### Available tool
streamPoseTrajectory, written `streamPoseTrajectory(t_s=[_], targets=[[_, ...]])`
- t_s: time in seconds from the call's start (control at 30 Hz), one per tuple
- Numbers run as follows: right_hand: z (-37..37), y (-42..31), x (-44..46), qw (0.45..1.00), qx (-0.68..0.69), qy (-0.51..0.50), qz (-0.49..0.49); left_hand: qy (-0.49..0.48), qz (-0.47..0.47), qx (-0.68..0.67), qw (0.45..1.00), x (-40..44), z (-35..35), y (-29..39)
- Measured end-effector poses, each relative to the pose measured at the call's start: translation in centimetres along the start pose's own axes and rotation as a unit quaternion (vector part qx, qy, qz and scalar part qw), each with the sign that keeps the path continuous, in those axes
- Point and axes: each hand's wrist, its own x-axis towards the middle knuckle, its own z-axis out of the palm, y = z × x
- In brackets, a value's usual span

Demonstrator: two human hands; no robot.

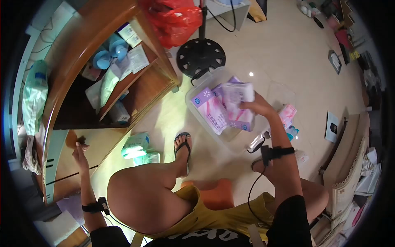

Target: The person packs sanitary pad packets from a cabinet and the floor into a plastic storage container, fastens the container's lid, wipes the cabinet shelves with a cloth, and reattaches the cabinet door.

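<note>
In my right hand (260, 106) is a small white and purple soft packet (238, 92), blurred, its fingers closed on the packet's right end. Beneath it stands a clear plastic storage box (222, 140) that holds several purple and pink packs of sanitary pads (210, 109). My left hand (80, 154) is at the light front panel (107, 142) of the wooden cabinet, fingers apart and partly bent, with nothing visible in them. Whether it touches the panel is unclear.
The open cabinet shelf (140, 78) holds blue items and packets. Green packs (138, 146) lie on the floor by my foot. A black round stand base (200, 57) and a red plastic bag (175, 24) are behind the box. An orange stool (214, 195) is below me.
</note>
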Motion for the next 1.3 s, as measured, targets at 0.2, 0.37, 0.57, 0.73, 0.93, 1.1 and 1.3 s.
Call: streamPoseTrajectory(t_s=[0.2, 0.37, 0.57, 0.73, 0.93, 1.1, 1.3], targets=[[1.3, 5.3, 6.7, 0.977, 0.196, -0.065, 0.049, -0.035, -0.019, 0.115, 0.993, -1.7, 0.7, 1.2], [1.0, 6.2, 8.2, 0.996, 0.069, 0.000, -0.054, -0.069, 0.046, 0.177, 0.981, -2.2, -0.1, -2.5], [1.8, 3.8, 7.7, 0.998, -0.059, -0.004, 0.025, -0.033, 0.087, 0.277, 0.956, -2.7, 2.3, 0.0], [5.7, 10.2, 8.9, 0.944, -0.258, 0.165, -0.122, -0.041, 0.079, 0.278, 0.956, -3.7, 2.1, -2.1], [5.7, 6.9, 6.4, 0.962, -0.183, 0.184, -0.079, -0.041, 0.073, 0.316, 0.945, -4.0, 2.8, -0.8], [8.7, 6.2, 4.3, 0.899, -0.333, 0.284, -0.020, -0.029, 0.080, 0.336, 0.938, -4.3, 3.6, -0.6], [9.8, 6.1, 7.2, 0.898, -0.369, 0.239, 0.024, -0.027, 0.111, 0.279, 0.953, -4.5, 4.2, -0.4]])
